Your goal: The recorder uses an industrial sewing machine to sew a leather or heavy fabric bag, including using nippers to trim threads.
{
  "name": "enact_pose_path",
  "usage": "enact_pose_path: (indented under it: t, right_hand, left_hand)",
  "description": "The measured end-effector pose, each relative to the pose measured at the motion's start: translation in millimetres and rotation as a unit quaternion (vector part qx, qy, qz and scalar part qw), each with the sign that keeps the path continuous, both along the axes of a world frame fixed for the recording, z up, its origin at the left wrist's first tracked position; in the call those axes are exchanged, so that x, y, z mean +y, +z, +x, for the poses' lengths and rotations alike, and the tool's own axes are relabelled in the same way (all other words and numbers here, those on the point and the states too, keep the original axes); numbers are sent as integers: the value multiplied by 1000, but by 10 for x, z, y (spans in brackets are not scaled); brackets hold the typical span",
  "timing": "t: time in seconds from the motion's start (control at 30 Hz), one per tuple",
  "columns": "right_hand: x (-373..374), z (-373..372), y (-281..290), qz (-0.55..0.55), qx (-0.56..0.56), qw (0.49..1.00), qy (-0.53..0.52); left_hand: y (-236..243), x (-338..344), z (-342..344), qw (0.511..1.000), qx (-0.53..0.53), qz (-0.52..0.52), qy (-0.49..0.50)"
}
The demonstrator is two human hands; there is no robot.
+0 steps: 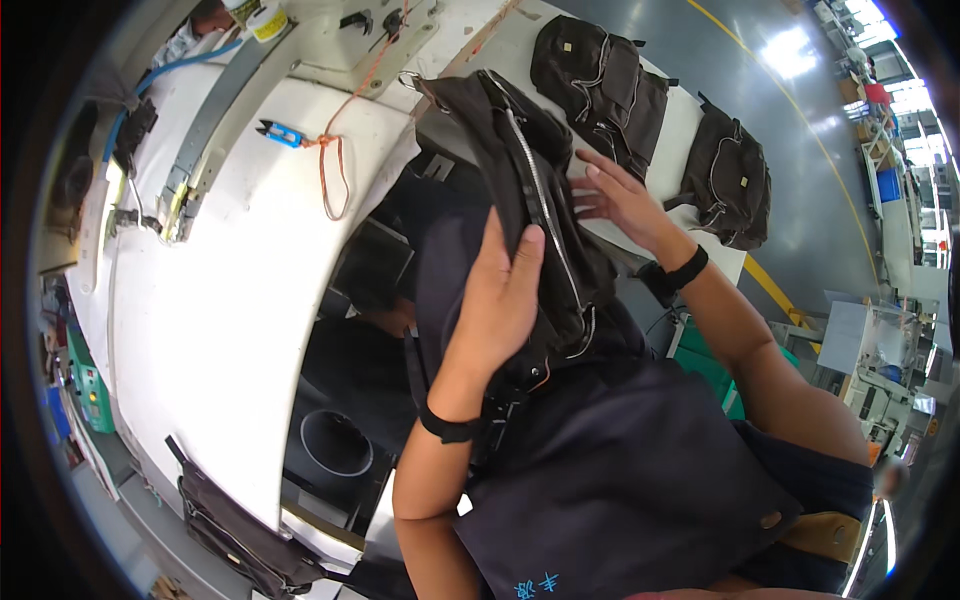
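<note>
A black backpack (555, 165) with a long silver zipper rests across my lap, tilted against the table's edge. My left hand (500, 295) grips its left side, thumb lying over the dark fabric and the other fingers partly hidden. Beside the bag's right side, my right hand (620, 200) is raised with its fingers spread. Whether those fingertips touch the fabric I cannot tell. Black bands circle both wrists, and a dark apron (620, 470) covers my lap.
To the left, a white sewing table (190, 360) carries blue thread snips (282, 133) on an orange cord. Two more black backpacks (600, 85) (728, 175) lie at the far right. Another dark bag (240, 530) is at the lower left. A sewing machine (190, 170) stands at far left.
</note>
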State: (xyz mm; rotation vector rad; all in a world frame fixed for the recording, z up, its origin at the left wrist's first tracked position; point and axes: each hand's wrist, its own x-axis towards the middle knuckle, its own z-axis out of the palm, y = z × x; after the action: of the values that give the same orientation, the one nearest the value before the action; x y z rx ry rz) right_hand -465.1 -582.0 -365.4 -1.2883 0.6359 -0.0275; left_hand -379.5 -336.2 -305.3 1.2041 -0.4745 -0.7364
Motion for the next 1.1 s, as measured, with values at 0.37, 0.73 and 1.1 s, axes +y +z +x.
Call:
enact_pose_path:
  t: [0.37, 0.73, 1.1]
  right_hand:
    - [341, -1, 116, 69, -74, 992, 74]
    - [400, -30, 106, 163, -133, 974, 89]
    - [499, 5, 168, 166, -126, 973, 99]
  left_hand:
    - [325, -196, -266, 974, -188, 120, -34]
    - [155, -336, -240, 993, -73, 81, -42]
    - [345, -242, -164, 980, -176, 90, 23]
